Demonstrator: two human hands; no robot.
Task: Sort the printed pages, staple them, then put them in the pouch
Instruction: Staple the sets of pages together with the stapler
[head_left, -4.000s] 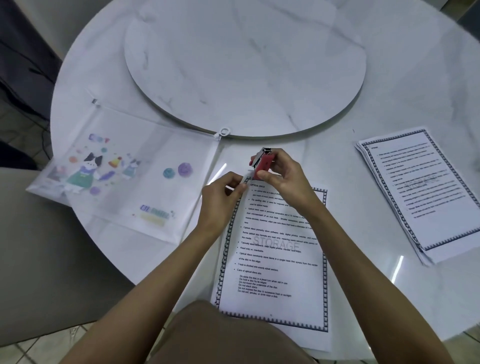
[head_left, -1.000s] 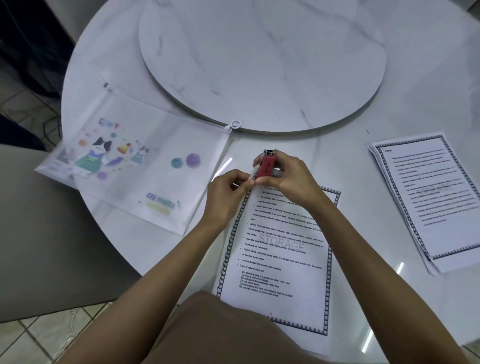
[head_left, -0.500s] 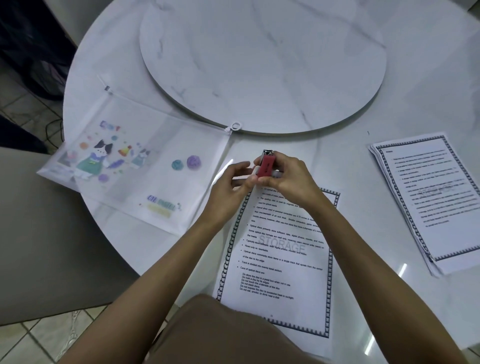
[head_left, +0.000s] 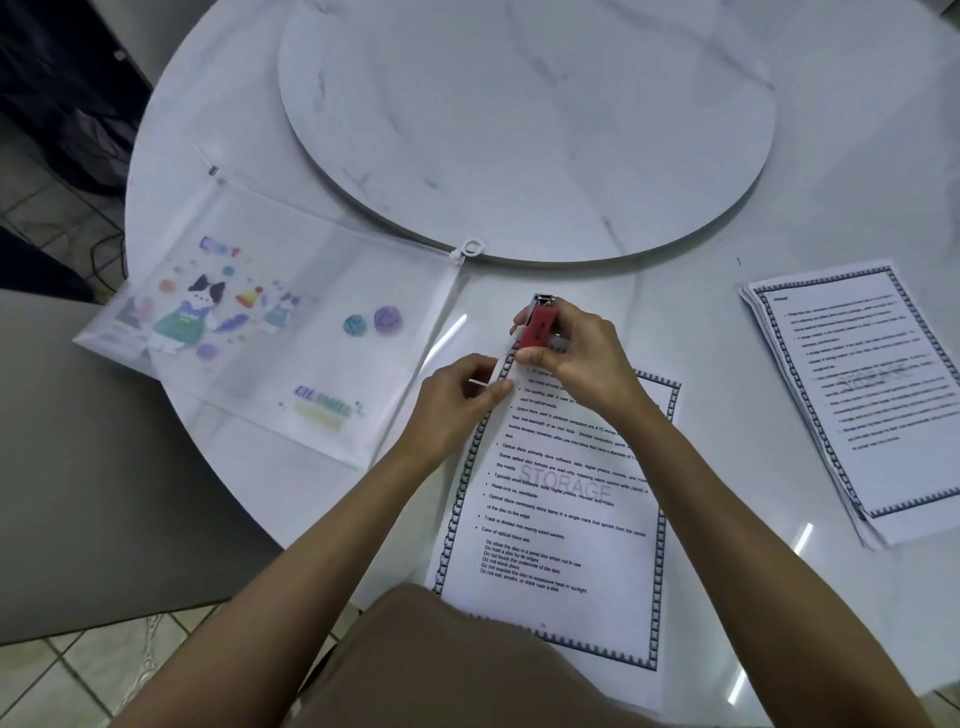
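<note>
Red stapler (head_left: 539, 325) (long axis pointing away) gripped by right hand (head_left: 582, 358); left hand (head_left: 457, 400) pinches pages (head_left: 556, 499).

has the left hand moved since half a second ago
Yes. The left hand has slid back along the page's left border toward the person, away from the red stapler, and now pinches the corner lower down.
</note>
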